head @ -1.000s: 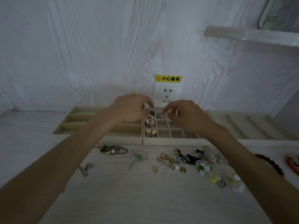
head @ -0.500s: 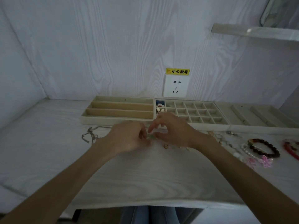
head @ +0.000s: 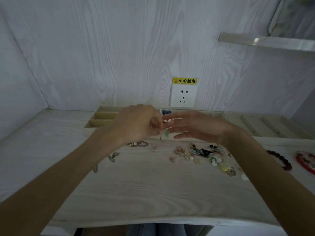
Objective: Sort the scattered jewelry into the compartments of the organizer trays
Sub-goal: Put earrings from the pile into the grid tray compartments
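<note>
left hand (head: pixel 136 123) grip pinches a blurred green trinket (head: pixel 166 133) at its 3 o'clock; right hand (head: pixel 196 127) spread wide, hiding the tray (head: pixel 219 114).

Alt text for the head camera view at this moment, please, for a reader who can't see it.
Two bare hands meet above the front edge of beige organizer trays: the left hand pinches a small green piece, the right hand is open beside it. Scattered jewelry lies on the white table, below a wall socket.

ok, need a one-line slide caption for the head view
Left hand pinches a small green piece beside the open right hand, above the organizer trays; loose jewelry scattered in front.
</note>
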### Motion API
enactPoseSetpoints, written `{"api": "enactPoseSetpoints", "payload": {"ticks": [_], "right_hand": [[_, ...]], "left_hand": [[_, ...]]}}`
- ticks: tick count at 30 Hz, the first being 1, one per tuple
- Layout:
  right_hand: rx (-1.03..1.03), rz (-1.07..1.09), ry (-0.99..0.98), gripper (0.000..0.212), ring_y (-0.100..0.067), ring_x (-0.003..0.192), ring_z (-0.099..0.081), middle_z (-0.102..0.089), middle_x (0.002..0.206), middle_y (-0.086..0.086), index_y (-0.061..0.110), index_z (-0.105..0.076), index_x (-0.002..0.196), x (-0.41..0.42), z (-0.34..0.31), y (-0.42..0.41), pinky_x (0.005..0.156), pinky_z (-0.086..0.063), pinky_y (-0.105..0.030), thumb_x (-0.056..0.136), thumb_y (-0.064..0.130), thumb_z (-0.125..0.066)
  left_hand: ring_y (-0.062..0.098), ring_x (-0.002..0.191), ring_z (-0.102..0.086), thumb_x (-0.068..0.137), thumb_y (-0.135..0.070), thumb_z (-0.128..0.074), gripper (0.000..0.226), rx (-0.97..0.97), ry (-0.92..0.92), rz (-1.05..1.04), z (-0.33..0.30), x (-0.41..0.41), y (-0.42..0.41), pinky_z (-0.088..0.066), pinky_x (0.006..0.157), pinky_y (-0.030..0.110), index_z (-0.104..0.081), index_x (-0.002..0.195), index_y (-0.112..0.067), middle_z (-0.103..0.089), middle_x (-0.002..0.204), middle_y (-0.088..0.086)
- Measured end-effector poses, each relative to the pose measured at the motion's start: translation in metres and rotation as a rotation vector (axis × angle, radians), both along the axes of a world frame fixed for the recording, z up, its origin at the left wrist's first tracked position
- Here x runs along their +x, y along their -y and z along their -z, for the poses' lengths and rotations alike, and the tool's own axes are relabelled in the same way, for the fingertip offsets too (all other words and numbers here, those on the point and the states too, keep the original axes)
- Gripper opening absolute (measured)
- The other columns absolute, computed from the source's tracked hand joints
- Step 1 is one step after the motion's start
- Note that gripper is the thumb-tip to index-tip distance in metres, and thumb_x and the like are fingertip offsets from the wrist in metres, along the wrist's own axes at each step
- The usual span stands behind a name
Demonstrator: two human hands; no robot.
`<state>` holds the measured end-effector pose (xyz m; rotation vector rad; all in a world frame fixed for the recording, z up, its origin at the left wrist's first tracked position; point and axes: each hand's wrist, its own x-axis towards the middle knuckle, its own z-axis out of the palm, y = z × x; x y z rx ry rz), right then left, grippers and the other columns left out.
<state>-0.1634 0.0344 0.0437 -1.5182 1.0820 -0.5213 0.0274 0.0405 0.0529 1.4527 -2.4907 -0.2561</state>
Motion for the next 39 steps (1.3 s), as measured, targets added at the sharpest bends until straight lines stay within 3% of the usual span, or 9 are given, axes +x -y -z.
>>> {"api": "enactPoseSetpoints", "payload": {"ticks": [4,8,12,18,24,27,30,33,39], "right_hand": [[0.023,0.032,0.057,0.032,-0.014,0.105,-0.063,-0.066,0.118,-0.005,0.015,-0.059,0.124,-0.011,-0.011,0.004,0.092,-0.050,-0.025,0.092,0.020,-0.055],[-0.117,0.136,-0.010,0.024,-0.007,0.094,-0.067,-0.072,0.103,0.005,0.022,-0.068,0.109,-0.015,-0.014,0.007,0.080,-0.048,-0.018,0.085,0.023,-0.063],[-0.152,0.248,0.084,0.031,-0.012,0.087,-0.070,-0.073,0.099,-0.006,0.012,-0.063,0.115,-0.018,-0.009,0.014,0.073,-0.053,-0.017,0.084,0.014,-0.066],[-0.208,0.518,0.251,0.024,-0.017,0.089,-0.070,-0.073,0.097,-0.009,0.006,-0.066,0.107,-0.027,0.002,0.030,0.078,-0.056,-0.019,0.084,0.009,-0.067],[-0.152,0.586,0.291,0.033,-0.013,0.093,-0.069,-0.072,0.102,-0.005,0.009,-0.065,0.111,-0.022,0.007,0.046,0.083,-0.054,-0.022,0.081,0.021,-0.071],[-0.159,0.596,0.221,0.030,-0.009,0.095,-0.064,-0.071,0.101,0.004,0.021,-0.070,0.103,-0.015,0.010,0.054,0.083,-0.048,-0.023,0.075,0.029,-0.076],[-0.175,0.652,0.214,0.026,-0.002,0.079,-0.051,-0.063,0.090,0.011,0.026,-0.071,0.096,-0.009,0.011,0.060,0.075,-0.040,-0.022,0.072,0.031,-0.078],[-0.191,0.672,0.203,0.029,-0.005,0.074,-0.048,-0.060,0.087,0.010,0.024,-0.071,0.101,-0.010,0.012,0.066,0.070,-0.040,-0.023,0.073,0.030,-0.077],[-0.233,0.686,0.075,0.014,-0.007,0.074,-0.062,-0.072,0.085,0.001,0.016,-0.069,0.097,-0.024,0.013,0.077,0.065,-0.044,-0.020,0.084,0.020,-0.068]], "left_hand": [[-0.006,0.075,-0.055,0.076,-0.043,-0.073,0.014,-0.024,-0.120,0.008,-0.017,-0.008,0.011,-0.043,0.067,0.020,-0.069,0.089,-0.038,-0.065,0.088,-0.019],[-0.006,0.077,-0.060,0.070,-0.042,-0.079,0.026,-0.017,-0.248,0.019,-0.021,-0.021,0.028,-0.051,0.079,0.028,-0.066,0.092,-0.035,-0.068,0.088,-0.017],[0.002,0.082,-0.064,0.074,-0.029,-0.079,0.030,0.021,-0.372,0.076,-0.017,-0.033,0.045,-0.052,0.085,0.034,-0.062,0.098,-0.031,-0.070,0.089,-0.012],[0.006,0.096,-0.064,0.085,-0.022,-0.067,0.037,0.175,-0.728,0.045,-0.005,-0.041,0.070,-0.052,0.086,0.024,-0.057,0.121,-0.022,-0.068,0.110,-0.003],[0.011,0.096,-0.064,0.080,-0.007,-0.072,0.049,0.399,-0.651,0.025,0.009,-0.047,0.086,-0.053,0.080,0.021,-0.056,0.125,-0.012,-0.065,0.114,0.006],[0.006,0.087,-0.065,0.079,-0.015,-0.074,0.032,0.328,-0.623,0.053,0.014,-0.054,0.092,-0.053,0.077,0.020,-0.061,0.108,-0.015,-0.068,0.096,-0.003],[0.011,0.078,-0.065,0.082,-0.019,-0.071,0.019,0.212,-0.616,0.013,0.018,-0.057,0.100,-0.054,0.074,0.028,-0.068,0.100,-0.016,-0.067,0.080,-0.004],[0.018,0.083,-0.068,0.081,-0.017,-0.071,0.011,0.206,-0.644,0.005,0.022,-0.055,0.109,-0.054,0.080,0.033,-0.073,0.092,-0.016,-0.072,0.085,0.005],[-0.002,0.084,-0.064,0.083,-0.020,-0.070,0.021,0.139,-0.558,0.066,0.027,-0.061,0.128,-0.050,0.083,0.017,-0.073,0.104,-0.019,-0.070,0.096,-0.009]]}}
